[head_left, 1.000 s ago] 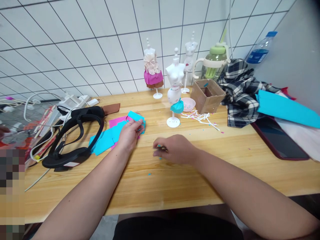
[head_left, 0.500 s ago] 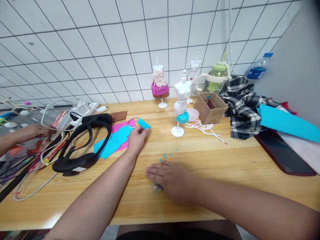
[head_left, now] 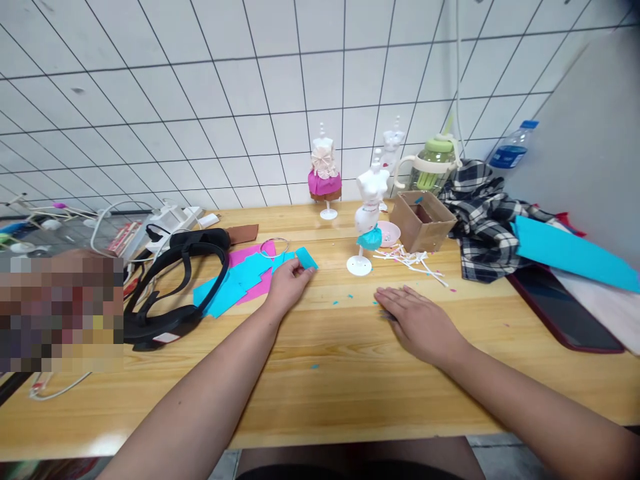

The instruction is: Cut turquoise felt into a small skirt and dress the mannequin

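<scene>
My left hand (head_left: 290, 285) is closed, pinching a small strip of bright blue crepe paper (head_left: 306, 259) between thumb and fingers. Just left of it, blue sheets (head_left: 245, 275) lie over pink paper (head_left: 250, 253). My right hand (head_left: 420, 320) rests palm down on the table, fingers stretched forward. Under its thumb side pokes out a small grey metal tool (head_left: 387, 315), mostly hidden, its kind unclear. Tiny blue scraps (head_left: 350, 296) are scattered between my hands. Beyond them stands a white mini dress form (head_left: 371, 190) with a blue crepe skirt (head_left: 370, 237).
Behind are a dressed form (head_left: 325, 167), a pink dish (head_left: 389, 233), a cardboard box (head_left: 423, 223) and white strips (head_left: 413, 259). A black headset strap (head_left: 175, 327) lies left, beside a blurred-out area. Right are checked cloth (head_left: 483, 227) and a phone-like dark slab (head_left: 565, 313).
My right hand has slid rightward and away from me across the table, the grey tool moving with it. Several blue scraps have shifted. My left hand still pinches the blue strip.
</scene>
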Demonstrator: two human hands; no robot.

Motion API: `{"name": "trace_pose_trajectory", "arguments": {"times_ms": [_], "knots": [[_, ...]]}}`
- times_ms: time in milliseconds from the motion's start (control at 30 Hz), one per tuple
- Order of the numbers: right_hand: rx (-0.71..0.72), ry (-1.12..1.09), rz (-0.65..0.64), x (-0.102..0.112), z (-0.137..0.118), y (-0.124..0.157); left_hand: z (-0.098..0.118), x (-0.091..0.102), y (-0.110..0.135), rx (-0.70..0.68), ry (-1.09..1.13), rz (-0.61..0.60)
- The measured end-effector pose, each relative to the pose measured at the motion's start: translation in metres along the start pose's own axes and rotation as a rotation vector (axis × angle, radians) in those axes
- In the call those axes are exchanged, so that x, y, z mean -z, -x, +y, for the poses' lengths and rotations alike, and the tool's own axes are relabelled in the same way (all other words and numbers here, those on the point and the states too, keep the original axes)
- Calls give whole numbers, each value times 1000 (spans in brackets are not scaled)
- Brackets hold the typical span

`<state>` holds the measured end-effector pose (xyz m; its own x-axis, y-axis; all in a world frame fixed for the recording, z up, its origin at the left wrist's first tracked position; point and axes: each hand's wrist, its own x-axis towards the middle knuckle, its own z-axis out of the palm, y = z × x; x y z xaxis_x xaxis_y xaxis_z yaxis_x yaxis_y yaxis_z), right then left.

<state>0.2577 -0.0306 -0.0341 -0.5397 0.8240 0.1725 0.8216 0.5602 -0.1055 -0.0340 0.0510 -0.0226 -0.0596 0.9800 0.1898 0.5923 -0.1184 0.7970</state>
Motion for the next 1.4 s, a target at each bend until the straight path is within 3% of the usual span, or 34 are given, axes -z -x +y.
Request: {"name": "trace_pose_trajectory", "arguments": {"times_ms": [133,233,333,400,500,633,733,767,867,933,1100,1267,1400], "knots": [[71,150,108,-3,28,16,-1,-2,0,-10,-33,13],[184,221,137,0,65,26,-1,-3,0,-19,-41,10],[148,267,210,7,99,30,-1,-5,0,-28,-35,0],[135,258,229,11,103,29,-1,-7,-1,-34,-29,-3],[177,171,177,12,68,21,0,-9,-3,-41,-21,4],[251,-13,31,7,-22,3,1,-9,-5,-52,-6,33],[613,-206,-73,6,-78,-9,-2,-7,-5,-59,18,57],[697,-259,-118,5,-90,-13,-3,-6,-5,-59,28,62],[749,-349,-227,2,-103,-28,-7,-4,-5,-51,60,70],[697,-361,-275,-2,-95,-41,-8,-3,-5,-45,78,65],[349,-257,-189,-9,-56,-53,-10,-2,-6,-44,131,26],[87,-171,-102,-8,-23,-13,-13,0,-5,-37,151,6],[-17,-75,-70,-2,38,28,-12,-3,-4,-39,125,0]]}}
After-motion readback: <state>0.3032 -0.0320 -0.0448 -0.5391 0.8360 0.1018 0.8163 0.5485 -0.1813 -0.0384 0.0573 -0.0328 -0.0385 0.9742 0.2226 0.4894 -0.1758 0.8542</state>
